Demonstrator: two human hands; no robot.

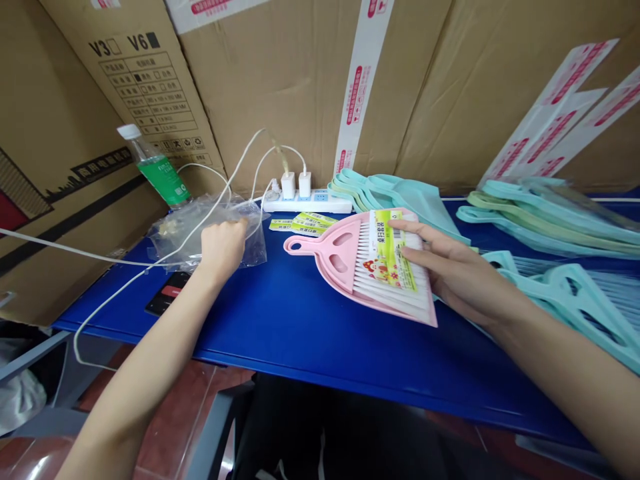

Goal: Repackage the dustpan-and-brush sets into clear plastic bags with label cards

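My right hand [450, 267] grips a pink dustpan [327, 270] with a white-bristled brush [363, 273] nested in it, held above the blue table. A yellow-green paper label [393, 257] wraps across the bristles, and my fingers lie over its right side. The pan's handle points left. My left hand [224, 247] is closed at the clear plastic bags [187, 230] on the table's left; its fingertips face away, so what they pinch is hidden. Behind the pink set lie loose yellow-green labels [305, 224].
Turquoise dustpans [415, 197] are stacked at the back, and turquoise brushes [575, 290] lie right. A white power strip [325, 201] with plugged-in chargers stands against cardboard boxes [300, 87]. White cables loop over the left side, near a green-labelled bottle [163, 177] and a phone [167, 293].
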